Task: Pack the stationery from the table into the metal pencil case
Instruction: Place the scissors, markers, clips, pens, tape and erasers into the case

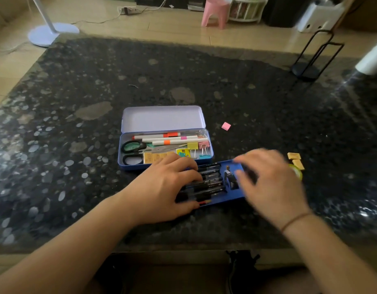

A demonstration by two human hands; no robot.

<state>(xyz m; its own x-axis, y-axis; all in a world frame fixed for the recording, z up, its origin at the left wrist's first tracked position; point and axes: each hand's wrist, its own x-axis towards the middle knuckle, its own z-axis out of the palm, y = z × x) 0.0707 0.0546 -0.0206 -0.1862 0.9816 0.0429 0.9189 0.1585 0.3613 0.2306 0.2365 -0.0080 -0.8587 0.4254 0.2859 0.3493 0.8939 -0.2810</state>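
The metal pencil case (pixel 128 162) lies open mid-surface, already holding scissors (pixel 133 147), markers and clips. My left hand (pixel 162 187) presses flat, unclenched, on dark pens (pixel 208 182) in its blue tray (pixel 230 199); my right hand (pixel 268 181) is blurred, so I cannot tell its grip. A pink eraser (pixel 226 126) and yellow erasers (pixel 295 160) wait on the speckled surface (pixel 98 81). Behind: tiled floor, pink stool (pixel 215 12).

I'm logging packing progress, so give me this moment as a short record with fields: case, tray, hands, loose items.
case: blue metal pencil case, lid open, holding black-handled scissors, white markers, binder clips
tray: blue insert tray of black pens, on dark speckled table beside case
left hand: flat on pens
right hand: blurred, over tray's right end
loose: pink eraser, two yellow erasers
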